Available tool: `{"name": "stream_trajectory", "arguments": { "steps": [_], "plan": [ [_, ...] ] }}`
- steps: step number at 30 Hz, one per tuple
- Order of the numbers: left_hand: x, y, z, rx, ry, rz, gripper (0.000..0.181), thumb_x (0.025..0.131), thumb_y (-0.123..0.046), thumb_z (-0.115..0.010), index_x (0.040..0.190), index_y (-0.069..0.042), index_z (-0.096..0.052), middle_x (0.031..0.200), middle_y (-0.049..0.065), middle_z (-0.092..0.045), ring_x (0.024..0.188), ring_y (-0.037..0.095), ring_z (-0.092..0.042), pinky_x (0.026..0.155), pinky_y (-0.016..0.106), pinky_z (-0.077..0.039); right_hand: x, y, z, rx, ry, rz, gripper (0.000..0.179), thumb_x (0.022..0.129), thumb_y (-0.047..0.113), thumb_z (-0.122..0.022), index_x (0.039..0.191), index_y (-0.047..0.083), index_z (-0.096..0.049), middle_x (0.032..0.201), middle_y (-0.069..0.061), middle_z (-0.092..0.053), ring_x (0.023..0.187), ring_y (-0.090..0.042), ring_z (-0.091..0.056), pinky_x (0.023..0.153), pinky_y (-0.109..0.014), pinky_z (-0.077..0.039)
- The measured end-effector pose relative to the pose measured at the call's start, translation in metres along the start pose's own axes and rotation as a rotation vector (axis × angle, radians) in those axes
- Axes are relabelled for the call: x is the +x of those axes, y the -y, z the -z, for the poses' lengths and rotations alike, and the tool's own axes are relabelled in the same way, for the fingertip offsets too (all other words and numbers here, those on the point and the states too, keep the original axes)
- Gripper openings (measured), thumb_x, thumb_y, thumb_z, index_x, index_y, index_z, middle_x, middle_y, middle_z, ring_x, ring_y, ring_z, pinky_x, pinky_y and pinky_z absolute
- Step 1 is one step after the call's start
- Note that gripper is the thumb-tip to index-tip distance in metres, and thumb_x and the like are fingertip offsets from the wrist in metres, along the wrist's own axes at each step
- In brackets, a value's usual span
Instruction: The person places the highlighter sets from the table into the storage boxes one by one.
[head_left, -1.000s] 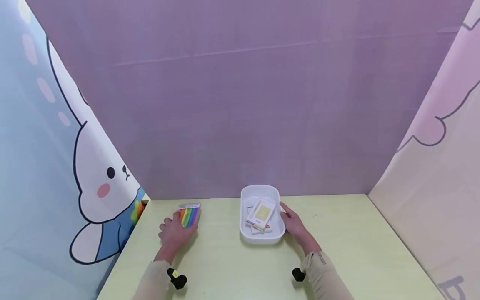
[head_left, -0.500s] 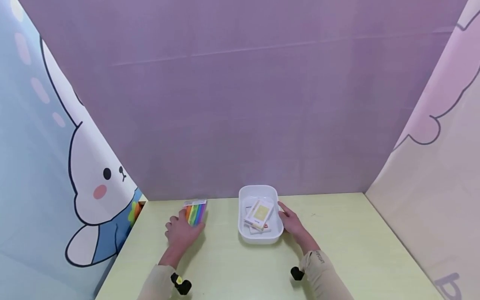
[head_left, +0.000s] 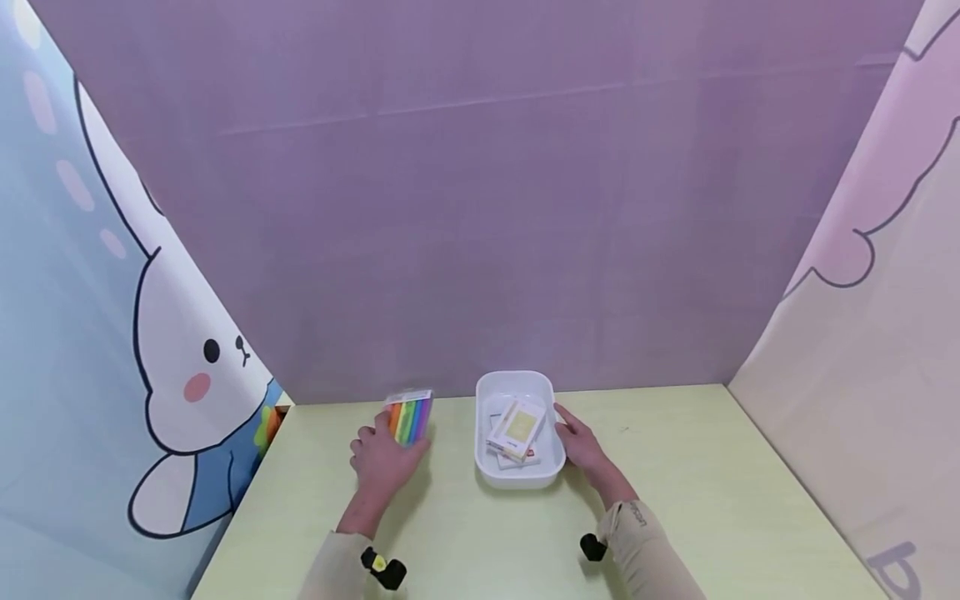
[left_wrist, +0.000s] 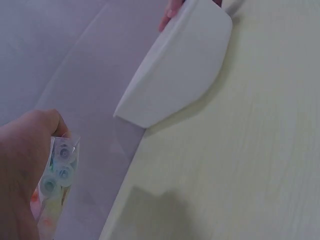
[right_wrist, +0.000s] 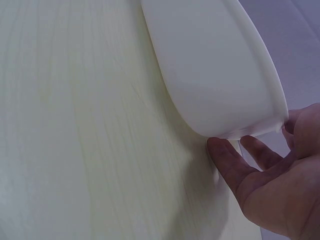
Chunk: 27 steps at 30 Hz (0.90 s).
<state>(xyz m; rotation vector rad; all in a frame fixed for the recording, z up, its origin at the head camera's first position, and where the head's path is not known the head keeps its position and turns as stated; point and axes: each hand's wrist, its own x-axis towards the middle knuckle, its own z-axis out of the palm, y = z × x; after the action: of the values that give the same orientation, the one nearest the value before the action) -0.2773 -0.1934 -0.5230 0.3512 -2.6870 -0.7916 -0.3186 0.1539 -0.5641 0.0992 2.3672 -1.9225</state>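
My left hand grips a clear pack of rainbow-coloured pens, left of a white plastic bin. In the left wrist view, the round ends of several pens show through the wrapping beside my hand. The pack appears raised off the table. My right hand rests against the bin's right outer side. In the right wrist view, its fingertips touch the bin's wall. Inside the bin, a white box with a yellow panel lies across another flat white item.
The pale wooden table ends at a purple curtain right behind the bin. Printed cloths stand on both sides: a cartoon bunny at left, a pink pattern at right. A black device is strapped to each wrist.
My left hand has carried the pack of pens to the right, closer to the bin, and slightly up. The right hand keeps its place against the bin; the head view has shifted slightly.
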Motion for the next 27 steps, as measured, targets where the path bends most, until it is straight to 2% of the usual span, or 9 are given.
{"name": "stream_trajectory", "arguments": {
  "steps": [8,16,27],
  "plan": [
    [-0.001,-0.023,-0.008,-0.049,0.017,-0.005,0.091,0.071,-0.062,-0.068,0.140,-0.011,-0.037,0.108,0.020,-0.046,0.097,0.038,-0.041,0.076,0.055,-0.038,-0.001,0.000,0.000,-0.025,-0.019,-0.002,0.048,0.103,0.025,-0.046,0.151,0.026,-0.037,0.140,-0.024,-0.048,0.112,-0.035,-0.058,0.088,-0.042,-0.050],
    [-0.006,-0.042,-0.018,-0.048,0.016,-0.006,0.090,0.070,-0.060,-0.070,0.139,-0.012,-0.039,0.108,0.020,-0.047,0.097,0.038,-0.042,0.076,0.054,-0.038,0.000,0.001,-0.003,-0.019,-0.008,-0.016,0.048,0.103,0.024,-0.046,0.151,0.026,-0.037,0.139,-0.024,-0.048,0.107,-0.032,-0.061,0.082,-0.038,-0.053],
    [-0.009,-0.074,-0.024,-0.074,0.030,-0.025,0.090,0.067,-0.060,-0.068,0.140,-0.014,-0.041,0.110,0.019,-0.047,0.099,0.037,-0.042,0.078,0.052,-0.038,-0.002,0.003,-0.002,-0.045,-0.021,-0.001,0.048,0.104,0.025,-0.045,0.151,0.025,-0.037,0.139,-0.024,-0.049,0.113,-0.036,-0.058,0.091,-0.044,-0.049]
  ]
}}
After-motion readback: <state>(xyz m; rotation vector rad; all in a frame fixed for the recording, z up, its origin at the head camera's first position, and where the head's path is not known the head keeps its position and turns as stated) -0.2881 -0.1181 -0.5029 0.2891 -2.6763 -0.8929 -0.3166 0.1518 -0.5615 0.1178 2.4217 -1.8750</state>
